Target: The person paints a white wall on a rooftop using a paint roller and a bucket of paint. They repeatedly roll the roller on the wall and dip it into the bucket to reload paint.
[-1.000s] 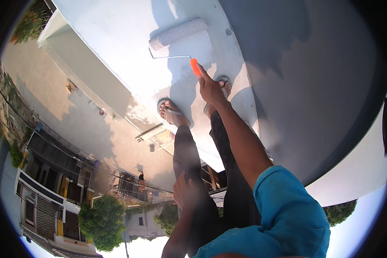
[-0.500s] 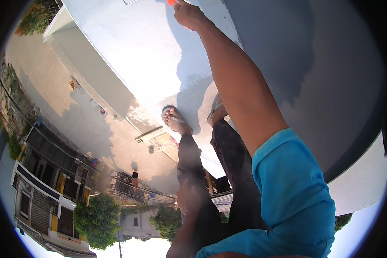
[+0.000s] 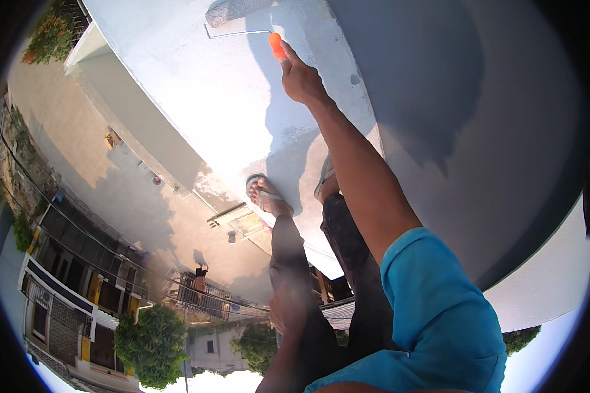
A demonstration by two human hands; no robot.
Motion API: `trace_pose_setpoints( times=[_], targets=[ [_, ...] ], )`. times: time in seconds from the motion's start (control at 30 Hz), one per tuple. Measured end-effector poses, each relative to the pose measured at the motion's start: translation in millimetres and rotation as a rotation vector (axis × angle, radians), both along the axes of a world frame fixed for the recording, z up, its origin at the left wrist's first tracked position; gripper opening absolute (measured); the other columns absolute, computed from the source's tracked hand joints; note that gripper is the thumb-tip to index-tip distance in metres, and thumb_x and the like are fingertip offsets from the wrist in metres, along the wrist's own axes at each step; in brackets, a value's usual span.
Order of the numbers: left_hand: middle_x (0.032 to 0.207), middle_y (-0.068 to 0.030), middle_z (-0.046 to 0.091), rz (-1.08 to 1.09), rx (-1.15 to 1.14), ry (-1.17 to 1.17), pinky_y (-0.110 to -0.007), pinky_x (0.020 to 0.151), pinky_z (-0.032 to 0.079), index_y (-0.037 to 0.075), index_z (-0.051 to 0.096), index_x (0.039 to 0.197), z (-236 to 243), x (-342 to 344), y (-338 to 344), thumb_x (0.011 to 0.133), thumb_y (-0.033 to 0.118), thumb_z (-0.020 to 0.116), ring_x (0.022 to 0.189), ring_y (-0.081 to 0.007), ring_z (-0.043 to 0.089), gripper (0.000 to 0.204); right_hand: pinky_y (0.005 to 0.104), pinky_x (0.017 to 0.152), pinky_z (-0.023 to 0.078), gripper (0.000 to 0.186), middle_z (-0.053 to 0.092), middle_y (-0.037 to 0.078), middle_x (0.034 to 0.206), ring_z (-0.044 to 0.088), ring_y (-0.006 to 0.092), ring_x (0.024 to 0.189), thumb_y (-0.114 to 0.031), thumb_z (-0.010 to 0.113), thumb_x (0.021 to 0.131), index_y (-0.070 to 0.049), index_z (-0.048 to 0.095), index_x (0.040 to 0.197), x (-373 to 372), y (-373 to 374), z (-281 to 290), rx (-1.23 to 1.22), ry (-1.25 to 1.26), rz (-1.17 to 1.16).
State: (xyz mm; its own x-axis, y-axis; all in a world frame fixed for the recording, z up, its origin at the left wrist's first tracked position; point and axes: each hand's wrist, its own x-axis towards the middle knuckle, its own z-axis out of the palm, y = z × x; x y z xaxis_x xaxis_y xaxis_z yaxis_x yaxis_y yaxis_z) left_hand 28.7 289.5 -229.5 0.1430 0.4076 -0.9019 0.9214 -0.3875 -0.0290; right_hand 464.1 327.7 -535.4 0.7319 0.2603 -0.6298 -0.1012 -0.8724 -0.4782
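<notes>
My right hand (image 3: 301, 78) is closed round the orange handle of a paint roller (image 3: 276, 46). Its bent wire frame leads to a greyish roller sleeve (image 3: 233, 10), which lies against the pale painted ledge (image 3: 210, 85) near the top of the view. My left hand (image 3: 288, 309) rests against my dark trouser leg, hazy, with its fingers apart and nothing visible in it. Both my feet, in grey flip-flops (image 3: 269, 196), stand on the ledge.
A grey wall (image 3: 452, 196) rises along the right. Left of the ledge's edge, a paved yard (image 3: 131, 183) lies far below, with a person (image 3: 200, 278) in it. Overhead wires, trees (image 3: 151, 344) and houses (image 3: 65, 308) are beyond.
My right hand has drawn back toward me with the paint roller, bringing its frame and sleeve into view. My left hand stays on my leg.
</notes>
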Motion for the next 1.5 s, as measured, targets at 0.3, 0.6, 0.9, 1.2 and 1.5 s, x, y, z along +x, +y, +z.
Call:
trace_pose_setpoints(
  times=[0.3,0.6,0.9,1.2,1.5],
  targets=[
    [0.123,-0.0148,0.066,-0.041,0.063,-0.116,-0.051,0.097,0.049,0.011,0.059,0.137,0.1,-10.0,-7.1,0.099,0.033,0.056,0.116,-0.0381,0.06,0.044,0.0483,0.107,0.048,0.057,0.063,0.016,0.139,0.064,0.0273,0.122,-0.042,0.038,0.11,-0.023,0.029,0.163,117.4,43.9,11.5,-0.052,0.411,-0.059],
    [0.129,-0.0122,0.064,-0.069,0.044,-0.022,-0.05,0.102,0.046,0.016,0.057,0.139,1.2,-11.5,-9.5,0.097,0.03,0.059,0.121,-0.0349,0.058,0.044,0.0487,0.101,0.051,0.053,0.067,0.02,0.13,0.067,0.0398,0.115,-0.038,0.032,0.11,-0.035,0.026,0.162,-22.6,-90.5,33.5,-0.037,0.2,-0.017],
    [0.12,-0.0173,0.066,-0.158,0.079,-0.099,-0.052,0.093,0.05,0.009,0.058,0.138,2.8,-18.0,-17.9,0.098,0.022,0.059,0.112,-0.04,0.061,0.041,0.0532,0.105,0.047,0.055,0.062,0.025,0.137,0.059,0.0495,0.122,-0.038,0.035,0.108,-0.034,0.026,0.162,-149.4,-215.3,59.8,-0.077,0.316,-0.094],
    [0.12,-0.0113,0.068,-0.204,0.152,-0.24,-0.051,0.09,0.051,0.016,0.061,0.138,-1.3,-28.3,-25.4,0.098,0.029,0.061,0.108,-0.0363,0.062,0.042,0.055,0.092,0.053,0.054,0.067,0.028,0.125,0.065,0.0515,0.106,-0.031,0.041,0.109,-0.035,0.027,0.162,-248.1,-298.8,87.9,-0.136,0.238,-0.049],
    [0.128,-0.0083,0.065,-0.164,0.1,-0.115,-0.051,0.096,0.048,0.015,0.059,0.138,1.4,-26.7,-24.5,0.1,0.027,0.057,0.116,-0.0354,0.059,0.041,0.0544,0.093,0.054,0.056,0.065,0.026,0.13,0.067,0.0489,0.107,-0.03,0.04,0.109,-0.036,0.025,0.162,-143.6,-207.2,55.3,-0.138,0.247,0.062]
  ],
)
